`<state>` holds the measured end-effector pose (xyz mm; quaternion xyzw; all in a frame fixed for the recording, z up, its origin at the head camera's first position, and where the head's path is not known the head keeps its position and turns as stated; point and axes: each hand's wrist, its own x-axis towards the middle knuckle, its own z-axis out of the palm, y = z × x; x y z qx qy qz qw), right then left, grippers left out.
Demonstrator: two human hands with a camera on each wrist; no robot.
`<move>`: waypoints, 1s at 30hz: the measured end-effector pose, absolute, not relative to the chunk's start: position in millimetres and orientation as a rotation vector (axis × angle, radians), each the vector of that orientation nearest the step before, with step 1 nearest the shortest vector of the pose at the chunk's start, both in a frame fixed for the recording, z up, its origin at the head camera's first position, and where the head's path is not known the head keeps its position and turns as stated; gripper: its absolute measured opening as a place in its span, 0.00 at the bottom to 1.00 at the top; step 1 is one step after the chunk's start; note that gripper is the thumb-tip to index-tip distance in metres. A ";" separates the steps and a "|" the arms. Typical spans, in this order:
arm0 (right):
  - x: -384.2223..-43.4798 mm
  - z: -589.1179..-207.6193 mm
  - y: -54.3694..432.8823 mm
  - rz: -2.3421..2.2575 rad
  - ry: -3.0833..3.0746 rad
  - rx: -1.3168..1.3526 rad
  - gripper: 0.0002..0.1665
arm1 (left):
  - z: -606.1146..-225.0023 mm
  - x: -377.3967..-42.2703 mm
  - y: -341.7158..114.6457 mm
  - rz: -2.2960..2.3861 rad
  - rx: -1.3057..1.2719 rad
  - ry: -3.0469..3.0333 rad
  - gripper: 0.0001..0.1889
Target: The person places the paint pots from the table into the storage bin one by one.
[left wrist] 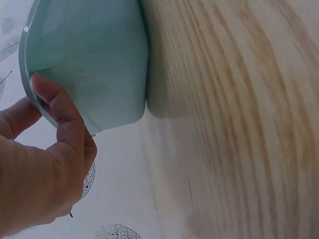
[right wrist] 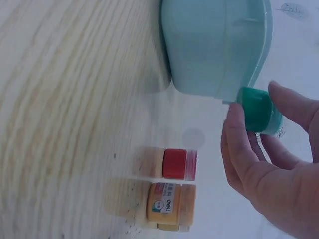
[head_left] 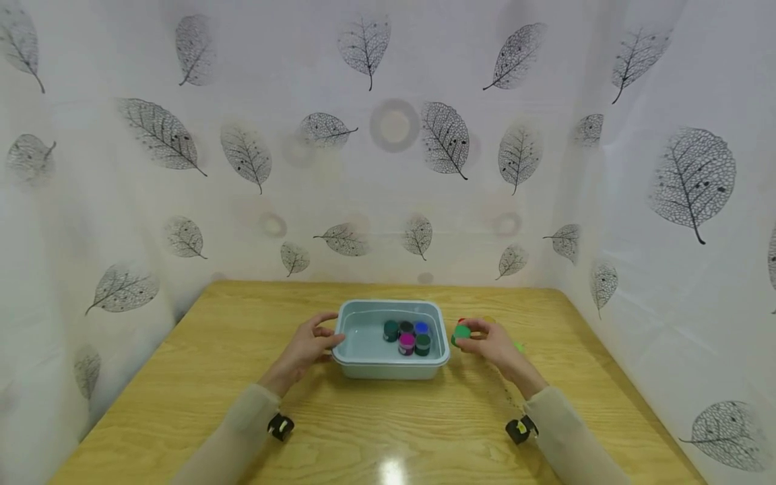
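Note:
A pale blue-green plastic tub (head_left: 388,370) stands on the table. Its left rim is pinched between the thumb and fingers of my left hand (head_left: 306,347), as the left wrist view shows closely. Just off the tub's right side, my right hand (head_left: 496,345) holds a small green paint jar (right wrist: 256,110) between thumb and fingertips, raised above the tabletop. Inside the tub several similar jars are grouped toward the right, among them a magenta jar (head_left: 407,344), a blue jar (head_left: 421,329) and a dark green jar (head_left: 422,345).
Below the right hand, a red jar (right wrist: 175,164) and a labelled orange jar (right wrist: 164,204) stand on the table, with another partly hidden behind the orange one. A bright green thing (head_left: 519,347) peeks out beside the right wrist. A leaf-print curtain (head_left: 388,202) surrounds the wooden table (head_left: 242,323).

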<state>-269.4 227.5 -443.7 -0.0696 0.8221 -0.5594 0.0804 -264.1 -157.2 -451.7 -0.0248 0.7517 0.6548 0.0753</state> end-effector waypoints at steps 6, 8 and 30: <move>-268.6 -438.5 223.3 -1.760 2.470 -0.140 0.31 | -455.7 -262.3 -157.0 2.034 -0.120 2.234 0.28; -266.9 -435.9 221.1 -1.778 2.477 -0.146 0.30 | -456.5 -261.5 -156.2 2.054 -0.148 2.229 0.26; -261.9 -428.9 169.5 -1.816 2.388 -0.392 0.27 | -458.4 -256.2 -156.0 2.172 -0.186 2.150 0.24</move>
